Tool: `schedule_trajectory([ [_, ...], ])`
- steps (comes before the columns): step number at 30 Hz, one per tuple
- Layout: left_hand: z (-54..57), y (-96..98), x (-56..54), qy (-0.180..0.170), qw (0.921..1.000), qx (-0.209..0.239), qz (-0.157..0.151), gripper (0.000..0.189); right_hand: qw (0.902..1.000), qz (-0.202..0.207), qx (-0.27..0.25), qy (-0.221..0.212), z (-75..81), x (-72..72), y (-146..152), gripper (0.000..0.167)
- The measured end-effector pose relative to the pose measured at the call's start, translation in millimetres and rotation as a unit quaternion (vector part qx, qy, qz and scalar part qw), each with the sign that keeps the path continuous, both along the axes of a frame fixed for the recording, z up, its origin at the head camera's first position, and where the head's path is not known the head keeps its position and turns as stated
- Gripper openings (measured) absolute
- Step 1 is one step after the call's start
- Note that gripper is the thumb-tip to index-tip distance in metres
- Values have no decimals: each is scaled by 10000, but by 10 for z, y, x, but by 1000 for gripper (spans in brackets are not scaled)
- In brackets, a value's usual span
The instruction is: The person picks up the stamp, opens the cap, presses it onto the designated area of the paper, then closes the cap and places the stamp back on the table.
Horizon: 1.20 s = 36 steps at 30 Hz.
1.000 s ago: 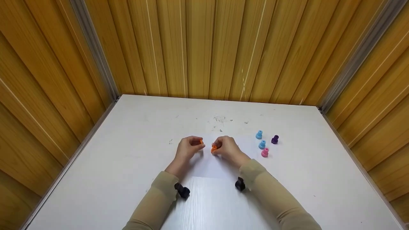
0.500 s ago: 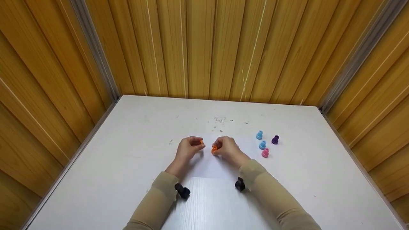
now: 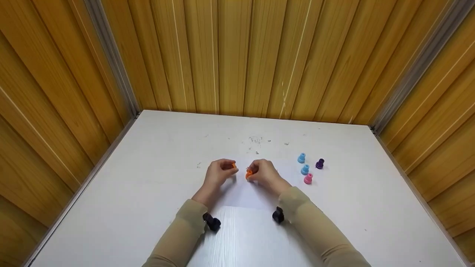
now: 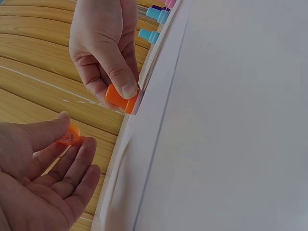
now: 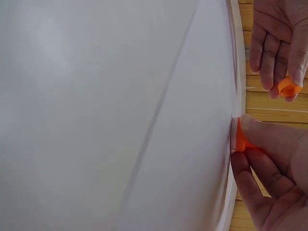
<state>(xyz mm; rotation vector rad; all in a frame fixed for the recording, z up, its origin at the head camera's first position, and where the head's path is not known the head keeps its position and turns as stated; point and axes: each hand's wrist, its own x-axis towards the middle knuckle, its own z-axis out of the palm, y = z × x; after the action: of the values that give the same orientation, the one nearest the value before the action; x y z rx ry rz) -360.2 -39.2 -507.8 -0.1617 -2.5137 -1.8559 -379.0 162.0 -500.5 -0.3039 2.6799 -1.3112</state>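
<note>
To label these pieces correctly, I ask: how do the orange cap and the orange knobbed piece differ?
The orange cap is short with a hollow opening; the orange knobbed piece is longer, with a pale base. The left grip holds the cap clear of the paper; the right grip holds the knobbed piece apparently against it. Both are orange and pinched with the thumb.

White table [image 3: 174, 141], scuffed at far centre. White sheet [image 3: 243, 196] mid-table. Right of centre: two light-blue pieces [image 3: 302, 158], rightmost purple piece [image 3: 320, 164], nearest pink piece [image 3: 308, 179].
</note>
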Motion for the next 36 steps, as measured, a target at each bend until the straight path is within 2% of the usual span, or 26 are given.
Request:
schedule_trajectory([
  [7, 13, -12, 0, 15, 10000, 36, 27, 32, 9997, 49, 202, 150, 14, -5, -21, 21],
  [9, 23, -6, 3, 4, 10000, 16, 36, 33, 9997, 10, 106, 209, 73, 0, 7, 18],
  [11, 34, -7, 4, -5, 9999, 56, 85, 37, 9992, -162, -240, 264, 185, 19, 50, 19],
  [13, 49, -2, 10, -7, 9998, 145, 125, 41, 9952, -421, -809, 348, 326, 59, 110, 23],
  [15, 63, 8, 18, 3, 9996, 229, 138, 40, 9859, -654, -1469, 453, 446, 118, 176, 28],
  [17, 75, 20, 29, 34, 9995, 289, 112, 37, 9753, -788, -2015, 444, 497, 172, 235, 31],
  [20, 83, 42, 48, 98, 9995, 285, 1, 29, 9636, -871, -2504, 354, 447, 232, 301, 34],
  [23, 83, 62, 64, 139, 9995, 254, -107, 28, 9575, -956, -2710, 259, 334, 265, 327, 33],
  [29, 78, 123, 96, 121, 9993, 187, -315, 26, 9524, -1021, -2866, 177, 174, 310, 299, 31],
  [36, 55, 192, 121, 29, 9967, 476, -662, 25, 9493, -893, -3011, 119, 90, 328, 242, 33],
])
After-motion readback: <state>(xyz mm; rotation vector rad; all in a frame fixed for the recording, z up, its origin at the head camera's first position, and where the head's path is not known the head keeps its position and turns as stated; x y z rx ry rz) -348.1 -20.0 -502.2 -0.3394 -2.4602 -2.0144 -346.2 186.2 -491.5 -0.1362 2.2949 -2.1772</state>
